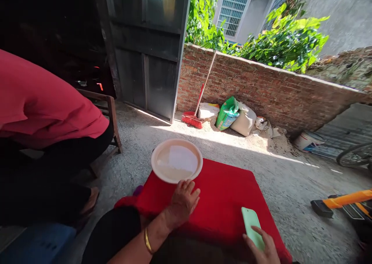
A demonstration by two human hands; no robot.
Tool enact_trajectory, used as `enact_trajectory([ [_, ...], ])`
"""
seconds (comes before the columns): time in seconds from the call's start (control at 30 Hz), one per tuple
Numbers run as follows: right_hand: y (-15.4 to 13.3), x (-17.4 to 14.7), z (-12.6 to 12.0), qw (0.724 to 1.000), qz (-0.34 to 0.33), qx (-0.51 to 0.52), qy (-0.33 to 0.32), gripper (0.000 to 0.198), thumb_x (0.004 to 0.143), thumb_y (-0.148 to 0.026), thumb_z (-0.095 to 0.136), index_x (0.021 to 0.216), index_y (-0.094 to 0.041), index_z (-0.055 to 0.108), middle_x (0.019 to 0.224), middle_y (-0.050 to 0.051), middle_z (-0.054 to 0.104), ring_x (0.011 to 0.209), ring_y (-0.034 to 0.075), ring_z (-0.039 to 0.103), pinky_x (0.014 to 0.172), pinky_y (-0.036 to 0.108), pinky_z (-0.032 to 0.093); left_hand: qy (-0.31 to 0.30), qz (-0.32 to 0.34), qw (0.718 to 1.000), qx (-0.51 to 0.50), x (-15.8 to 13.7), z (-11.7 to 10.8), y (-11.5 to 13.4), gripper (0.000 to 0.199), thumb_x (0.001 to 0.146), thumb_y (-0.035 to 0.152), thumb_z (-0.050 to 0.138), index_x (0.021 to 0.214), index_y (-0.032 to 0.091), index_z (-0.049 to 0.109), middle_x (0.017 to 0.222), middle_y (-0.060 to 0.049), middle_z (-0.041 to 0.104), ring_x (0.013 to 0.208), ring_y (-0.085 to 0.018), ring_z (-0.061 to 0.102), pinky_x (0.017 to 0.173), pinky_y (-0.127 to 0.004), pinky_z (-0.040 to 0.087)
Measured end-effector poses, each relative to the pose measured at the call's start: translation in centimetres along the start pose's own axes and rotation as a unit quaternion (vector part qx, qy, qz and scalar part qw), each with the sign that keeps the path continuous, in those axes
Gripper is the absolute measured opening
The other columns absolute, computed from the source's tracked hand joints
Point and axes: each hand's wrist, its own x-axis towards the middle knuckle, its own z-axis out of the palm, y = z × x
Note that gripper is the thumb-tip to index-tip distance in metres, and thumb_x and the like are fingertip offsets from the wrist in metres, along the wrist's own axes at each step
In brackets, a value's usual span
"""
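On the red cloth-covered table [229, 190] a pale pink basin [157, 171] stands at the far left corner, with what looks like clear water in it. My left hand [183, 202] wears a gold bangle on its wrist and reaches over the cloth. Its fingers are apart, and the fingertips come up to the basin's near rim; whether they touch it I cannot tell. At the right side, my right hand [264, 246] has thumb and finger at the lower end of a flat pale green phone-shaped slab [250, 218] with rounded corners, lying on the cloth.
A person in a red top [64, 105] bends over at left beside a wooden chair [112, 116]. Beyond the table are a red broom [192, 119], a green sack [226, 114], a pale sack [244, 120] and a brick wall [261, 87]. An orange-framed object [345, 200] stands at right.
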Motion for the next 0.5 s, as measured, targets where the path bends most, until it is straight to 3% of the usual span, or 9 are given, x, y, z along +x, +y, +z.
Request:
enact_trajectory([
  [0.07, 0.5, 3.2, -1.1, 0.998, 0.043, -0.029, 0.030, 0.066, 0.056, -0.075, 0.068, 0.095, -0.022, 0.073, 0.099, 0.012, 0.068, 0.098, 0.035, 0.064, 0.085, 0.047, 0.052, 0.007, -0.045, 0.999, 0.029, 0.1, -1.1, -2.5, 0.034, 0.090, 0.029, 0.064, 0.124, 0.022, 0.062, 0.129, -0.014, 0.059, 0.124, -0.032, 0.051, 0.106, -0.051, 0.036],
  [0.13, 0.7, 5.9, -1.3, 0.994, 0.082, -0.059, 0.047, 0.069, 0.052, -0.079, 0.064, 0.088, -0.020, 0.072, 0.084, 0.012, 0.067, 0.090, 0.037, 0.063, 0.078, 0.050, 0.052, -0.006, -0.065, 0.997, 0.039, -0.1, -1.6, -4.4, 0.041, 0.088, 0.029, 0.069, 0.127, 0.021, 0.060, 0.127, -0.014, 0.059, 0.125, -0.032, 0.051, 0.108, -0.052, 0.033],
  [0.23, -0.6, 6.6, 1.1, 0.991, 0.101, -0.087, 0.025, 0.070, 0.049, -0.080, 0.061, 0.084, -0.020, 0.071, 0.068, 0.008, 0.060, 0.077, 0.036, 0.062, 0.068, 0.049, 0.050, -0.039, -0.076, 0.996, 0.022, -0.5, -2.1, -5.9, 0.037, 0.088, 0.030, 0.071, 0.123, 0.022, 0.062, 0.117, -0.011, 0.064, 0.116, -0.030, 0.055, 0.106, -0.050, 0.035],
  [0.3, -3.1, 4.1, 4.3, 0.996, 0.059, -0.069, -0.012, 0.063, 0.055, -0.074, 0.061, 0.089, -0.021, 0.070, 0.076, 0.008, 0.061, 0.078, 0.033, 0.063, 0.069, 0.046, 0.051, -0.058, -0.083, 0.995, -0.001, -0.4, -2.5, -6.2, 0.027, 0.091, 0.035, 0.067, 0.115, 0.022, 0.065, 0.108, -0.008, 0.066, 0.108, -0.027, 0.058, 0.101, -0.047, 0.039],
  [0.37, -6.7, -0.2, 7.9, 0.995, -0.022, -0.025, -0.091, 0.048, 0.065, -0.061, 0.062, 0.095, -0.024, 0.069, 0.089, 0.006, 0.062, 0.082, 0.027, 0.064, 0.073, 0.039, 0.052, -0.063, -0.090, 0.994, -0.025, 0.0, -3.0, -6.2, 0.022, 0.095, 0.038, 0.061, 0.108, 0.022, 0.067, 0.102, -0.007, 0.068, 0.102, -0.026, 0.060, 0.096, -0.044, 0.040],
  [0.43, -10.6, -4.8, 11.0, 0.970, -0.106, 0.006, -0.218, 0.032, 0.073, -0.043, 0.062, 0.100, -0.027, 0.067, 0.097, 0.004, 0.061, 0.084, 0.021, 0.064, 0.076, 0.032, 0.051, -0.058, -0.094, 0.993, -0.042, 0.4, -3.5, -6.3, 0.023, 0.099, 0.038, 0.054, 0.108, 0.022, 0.067, 0.099, -0.006, 0.069, 0.101, -0.024, 0.061, 0.094, -0.042, 0.040],
  [0.5, -13.5, -8.1, 12.8, 0.921, -0.172, 0.000, -0.350, 0.034, 0.067, -0.028, 0.069, 0.101, -0.029, 0.067, 0.100, 0.001, 0.060, 0.086, 0.019, 0.064, 0.076, 0.028, 0.049, -0.054, -0.092, 0.993, -0.042, 0.6, -3.6, -6.3, 0.024, 0.101, 0.038, 0.051, 0.108, 0.022, 0.067, 0.099, -0.006, 0.069, 0.100, -0.023, 0.061, 0.092, -0.041, 0.040],
])
